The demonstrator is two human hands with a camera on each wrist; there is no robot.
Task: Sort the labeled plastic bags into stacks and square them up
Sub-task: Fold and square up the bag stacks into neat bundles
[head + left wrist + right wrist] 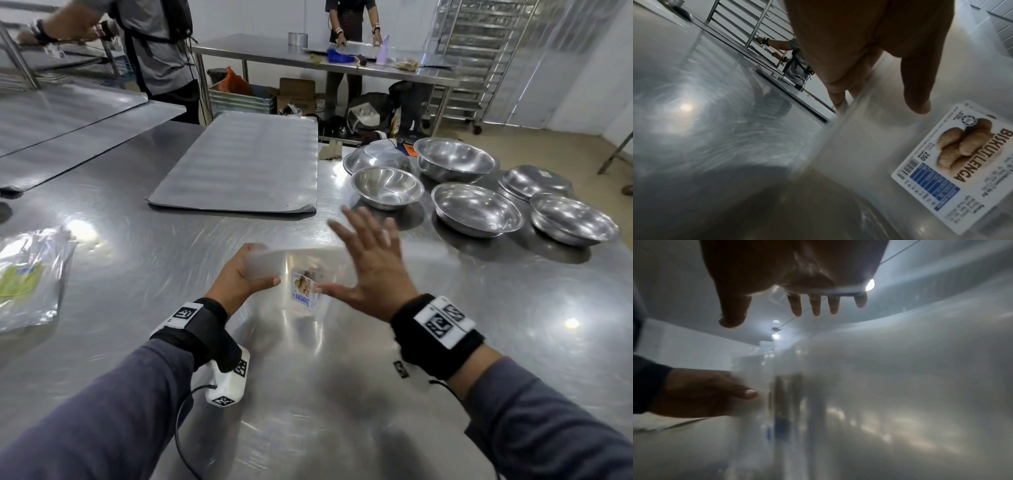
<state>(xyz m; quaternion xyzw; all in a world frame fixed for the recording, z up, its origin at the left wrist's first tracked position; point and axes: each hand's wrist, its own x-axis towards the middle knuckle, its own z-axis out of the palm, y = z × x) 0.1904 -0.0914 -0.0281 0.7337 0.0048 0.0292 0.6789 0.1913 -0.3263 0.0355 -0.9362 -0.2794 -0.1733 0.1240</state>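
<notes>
A stack of clear plastic bags [301, 270] with a white biscuit label [304, 289] is held above the steel table [445, 342]. My left hand [239, 274] grips its left edge, thumb on top and fingers underneath. The left wrist view shows the same label [953, 162] and my thumb [918, 91] pressing on the plastic. My right hand [363, 263] is spread flat with straight fingers over the bags' right side; whether it touches them is unclear. In the right wrist view the blurred bags [859, 386] fill the frame below my splayed fingers [816, 305]. Another bag pile with green labels [27, 281] lies at the far left.
Several steel bowls [476, 209] sit at the right rear of the table. A grey flat sheet [246, 164] lies ahead, more sheets at the left. Two other people stand at tables beyond. A tall tray rack [479, 51] stands at the back right.
</notes>
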